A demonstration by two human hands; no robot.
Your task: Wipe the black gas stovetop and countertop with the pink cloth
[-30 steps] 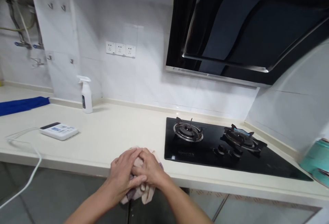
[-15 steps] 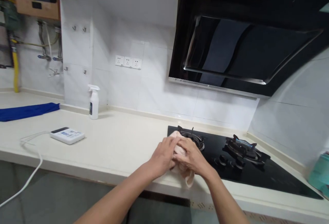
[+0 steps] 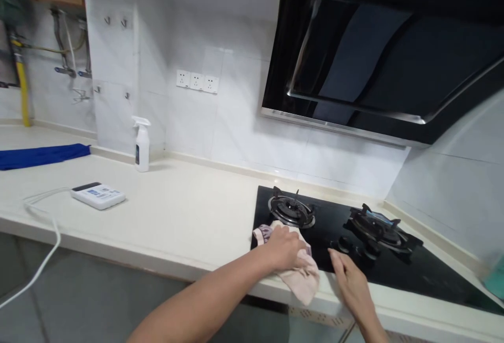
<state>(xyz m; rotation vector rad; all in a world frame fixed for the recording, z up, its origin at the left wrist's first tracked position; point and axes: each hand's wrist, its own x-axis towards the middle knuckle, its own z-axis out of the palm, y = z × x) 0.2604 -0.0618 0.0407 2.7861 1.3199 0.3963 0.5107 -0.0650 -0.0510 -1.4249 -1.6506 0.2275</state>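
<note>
A pale pink cloth (image 3: 301, 280) lies bunched over the front left corner of the black gas stove (image 3: 321, 227), one end hanging over the counter's front edge. My left hand (image 3: 284, 248) is closed on the cloth and presses it against the stove, just in front of the left burner (image 3: 291, 209). To the right, my right hand (image 3: 352, 282) is at the stove's front edge, below the control knobs (image 3: 344, 244). Its fingers are stretched forward with no object showing in them; its underside is hidden.
A white spray bottle (image 3: 142, 144) stands by the wall. Left of it lie a blue cloth (image 3: 45, 156) and a white box-shaped device (image 3: 98, 196) with a cable (image 3: 55, 238). The right burner (image 3: 380, 230) is farther along the stove. A black range hood (image 3: 354, 59) overhangs the stove.
Both hands were together around the bunched cloth. My right hand has let go and moved right; my left hand has brought the cloth down, now spread wider. The view has tilted downward.
</note>
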